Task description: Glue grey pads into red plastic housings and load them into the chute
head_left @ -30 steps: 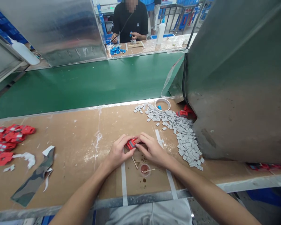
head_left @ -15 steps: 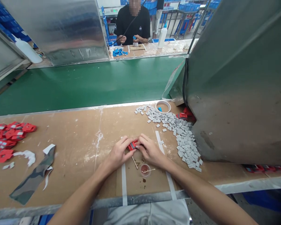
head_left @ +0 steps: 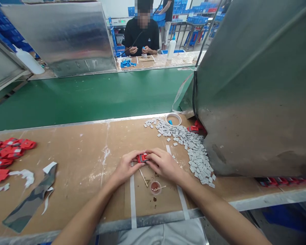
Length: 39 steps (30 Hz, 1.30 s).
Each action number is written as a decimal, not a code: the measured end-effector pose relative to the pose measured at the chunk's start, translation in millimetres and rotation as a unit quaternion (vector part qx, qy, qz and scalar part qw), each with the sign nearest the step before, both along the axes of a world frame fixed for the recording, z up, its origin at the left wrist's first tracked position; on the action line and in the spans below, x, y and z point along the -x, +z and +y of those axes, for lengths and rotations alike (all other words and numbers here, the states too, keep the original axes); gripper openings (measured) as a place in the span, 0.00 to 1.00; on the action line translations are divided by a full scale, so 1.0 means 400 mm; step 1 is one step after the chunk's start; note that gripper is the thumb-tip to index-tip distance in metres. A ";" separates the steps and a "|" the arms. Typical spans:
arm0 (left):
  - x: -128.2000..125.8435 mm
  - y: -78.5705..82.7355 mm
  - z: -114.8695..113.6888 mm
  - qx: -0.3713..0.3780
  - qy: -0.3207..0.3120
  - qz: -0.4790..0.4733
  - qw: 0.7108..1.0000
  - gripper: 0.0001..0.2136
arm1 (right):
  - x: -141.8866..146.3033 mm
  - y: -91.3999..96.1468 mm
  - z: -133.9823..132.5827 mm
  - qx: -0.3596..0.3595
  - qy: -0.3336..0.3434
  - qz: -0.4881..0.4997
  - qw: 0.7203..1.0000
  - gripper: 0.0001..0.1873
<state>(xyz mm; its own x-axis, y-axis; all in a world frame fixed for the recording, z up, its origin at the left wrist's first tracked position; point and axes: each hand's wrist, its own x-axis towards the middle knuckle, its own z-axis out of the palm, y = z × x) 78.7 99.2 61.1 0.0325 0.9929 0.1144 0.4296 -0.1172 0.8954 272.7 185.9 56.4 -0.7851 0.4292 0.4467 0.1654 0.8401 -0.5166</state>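
Note:
Between my two hands is a small red plastic part (head_left: 142, 158) with a dark grey band, partly covered by fingers. My left hand (head_left: 126, 165) pinches its left side between thumb and fingers. From the right, my right hand (head_left: 163, 164) closes over the part's other end, its fingertips pressed against it. Just below my hands lies a cotton swab (head_left: 143, 178) on the cardboard. A small clear cup (head_left: 155, 188) of reddish-brown liquid stands nearer to me, with a stick resting in it.
Many small grey plates (head_left: 197, 154) spread at the right, beside a tape roll (head_left: 173, 119) and a metal panel (head_left: 252, 102). Red parts (head_left: 11, 149) are heaped at the left, near a camouflage cloth strip (head_left: 32, 200). Beyond the green belt (head_left: 91, 95) sits a co-worker (head_left: 141, 34).
The red part has turned more level in my hands, and my right fingers lie further over it. The whole view has shifted slightly; the co-worker's head is lower.

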 end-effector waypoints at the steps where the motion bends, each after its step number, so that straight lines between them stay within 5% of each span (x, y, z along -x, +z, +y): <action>1: 0.000 0.000 0.001 -0.003 -0.001 0.010 1.000 0.16 | 0.001 -0.001 -0.002 -0.013 -0.005 -0.009 1.000 0.04; 11: -0.006 0.004 0.010 -0.043 -0.001 0.087 0.995 0.14 | 0.014 -0.010 -0.004 0.002 -0.023 -0.032 0.999 0.07; 17: 0.020 -0.007 0.018 0.062 0.021 -0.037 0.997 0.24 | 0.013 0.036 0.029 -0.010 -0.018 -0.079 0.997 0.05; 20: 0.039 -0.004 0.031 0.108 0.045 -0.063 0.991 0.30 | -0.083 0.121 0.002 -0.023 -0.065 -0.072 0.995 0.06; 23: 0.045 0.003 0.038 0.133 0.061 -0.053 0.988 0.30 | -0.258 0.203 -0.099 0.001 -0.155 -0.041 0.987 0.06; 25: 0.044 0.007 0.042 0.138 0.072 -0.044 0.987 0.30 | -0.392 0.214 -0.172 0.041 -0.263 -0.049 0.963 0.05; 28: 0.043 0.007 0.051 0.141 0.084 -0.039 0.986 0.30 | -0.562 0.148 -0.225 0.046 -0.451 -0.083 0.887 0.07; 31: 0.046 0.001 0.061 0.141 0.093 -0.034 0.985 0.30 | -0.651 0.043 -0.196 0.010 -0.580 -0.099 0.809 0.09; 34: 0.054 -0.005 0.066 0.132 0.104 -0.017 0.986 0.28 | -0.669 -0.027 -0.131 0.000 -0.619 -0.082 0.781 0.08; 39: 0.059 -0.002 0.061 0.140 0.099 0.036 0.985 0.23 | -0.668 -0.053 -0.064 -0.004 -0.658 -0.048 0.751 0.04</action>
<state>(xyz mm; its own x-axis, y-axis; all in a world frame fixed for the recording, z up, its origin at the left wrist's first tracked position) 55.0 123.5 60.2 -0.1663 0.9731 -0.1595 0.4836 0.2215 0.8468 540.1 160.1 35.1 0.2896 0.8595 0.4212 0.8913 -0.0817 -0.4460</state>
